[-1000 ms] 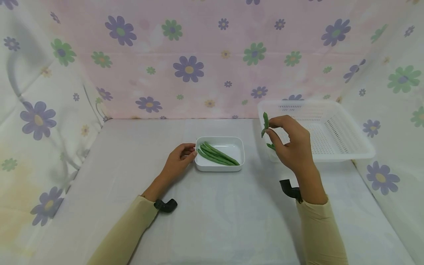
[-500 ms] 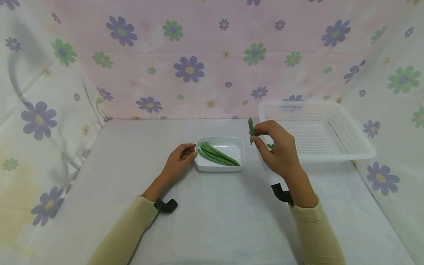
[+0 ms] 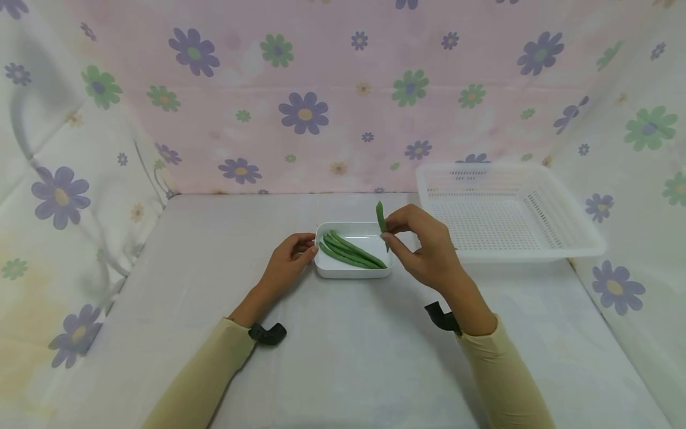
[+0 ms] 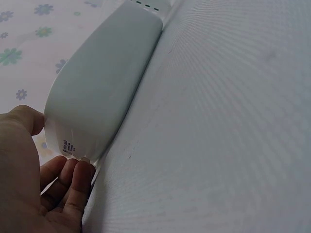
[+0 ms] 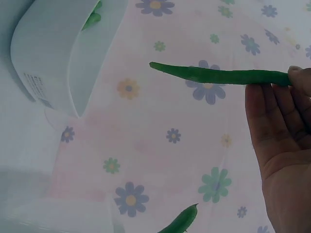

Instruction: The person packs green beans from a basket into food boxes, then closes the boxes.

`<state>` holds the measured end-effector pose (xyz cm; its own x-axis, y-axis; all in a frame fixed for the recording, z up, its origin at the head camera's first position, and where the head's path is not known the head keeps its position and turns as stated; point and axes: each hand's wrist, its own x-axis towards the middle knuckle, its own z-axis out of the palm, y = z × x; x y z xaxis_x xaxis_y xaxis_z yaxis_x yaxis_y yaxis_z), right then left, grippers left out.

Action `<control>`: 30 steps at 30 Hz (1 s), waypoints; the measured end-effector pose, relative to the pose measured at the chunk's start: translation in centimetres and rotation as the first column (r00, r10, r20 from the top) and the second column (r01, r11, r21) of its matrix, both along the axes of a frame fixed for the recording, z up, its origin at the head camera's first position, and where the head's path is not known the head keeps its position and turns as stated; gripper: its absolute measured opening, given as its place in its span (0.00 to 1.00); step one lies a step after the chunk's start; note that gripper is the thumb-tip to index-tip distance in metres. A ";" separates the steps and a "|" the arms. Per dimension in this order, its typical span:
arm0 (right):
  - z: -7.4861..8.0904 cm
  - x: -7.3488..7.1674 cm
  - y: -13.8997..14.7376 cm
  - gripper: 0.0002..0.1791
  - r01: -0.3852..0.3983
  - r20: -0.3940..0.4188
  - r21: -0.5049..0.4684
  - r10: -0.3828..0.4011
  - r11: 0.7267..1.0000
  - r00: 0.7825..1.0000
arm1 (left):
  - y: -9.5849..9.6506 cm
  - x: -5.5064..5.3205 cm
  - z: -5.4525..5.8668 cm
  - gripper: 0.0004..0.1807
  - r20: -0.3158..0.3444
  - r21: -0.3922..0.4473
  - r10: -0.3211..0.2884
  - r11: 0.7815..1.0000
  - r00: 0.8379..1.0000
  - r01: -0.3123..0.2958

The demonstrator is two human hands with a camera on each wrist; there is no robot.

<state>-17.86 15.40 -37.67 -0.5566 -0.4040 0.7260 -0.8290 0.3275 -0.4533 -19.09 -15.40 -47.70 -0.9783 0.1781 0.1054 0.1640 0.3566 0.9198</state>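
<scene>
A small white rectangular dish (image 3: 354, 273) sits mid-table with several green beans (image 3: 351, 250) lying lengthwise inside. My left hand (image 3: 289, 262) holds its left end. In the left wrist view, the thumb is at the dish's upper side and the curled fingers (image 4: 73, 179) touch its end near the printed mark. My right hand (image 3: 423, 244) pinches one green bean (image 5: 218, 76) between thumb and fingertips. In the head view that bean stands nearly upright, its lower end overlapping the dish's right rim. The tip of another bean (image 5: 181, 221) shows at the bottom of the right wrist view.
A white perforated plastic basket (image 3: 579, 250) stands at the back right, behind my right hand. A pale cloth (image 3: 321, 369) covers the table. Flower-patterned curtains (image 3: 343, 137) close in the back and both sides.
My right hand has moved left and slightly down from the front of the basket, bringing the pinched bean to the dish's right rim. The left hand and dish have stayed put.
</scene>
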 end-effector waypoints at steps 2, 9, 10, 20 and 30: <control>-0.3 -0.1 -0.2 0.13 -0.013 0.007 0.006 0.013 1.000 1.000 | 0.0 0.2 0.3 0.24 -0.005 0.004 -0.003 1.000 1.000 0.003; -1.5 -0.8 -0.6 0.12 -0.052 0.047 0.043 0.050 0.998 0.998 | -0.1 0.0 -0.1 0.24 -0.009 0.013 -0.009 1.000 1.000 0.009; -1.7 -0.9 -0.6 0.12 -0.059 0.059 0.051 0.056 0.997 0.997 | -0.1 0.0 -0.2 0.24 -0.011 0.012 -0.009 1.000 1.000 0.009; -3.5 -1.6 -1.0 0.11 -0.084 0.173 0.099 0.066 0.992 0.983 | -0.2 -0.2 -0.6 0.24 -0.017 0.010 -0.006 1.000 1.000 0.006; -5.2 -2.3 -1.2 0.11 -0.084 0.263 0.137 0.045 0.987 0.964 | 0.0 0.1 0.0 0.24 -0.018 0.013 -0.006 1.000 1.000 0.006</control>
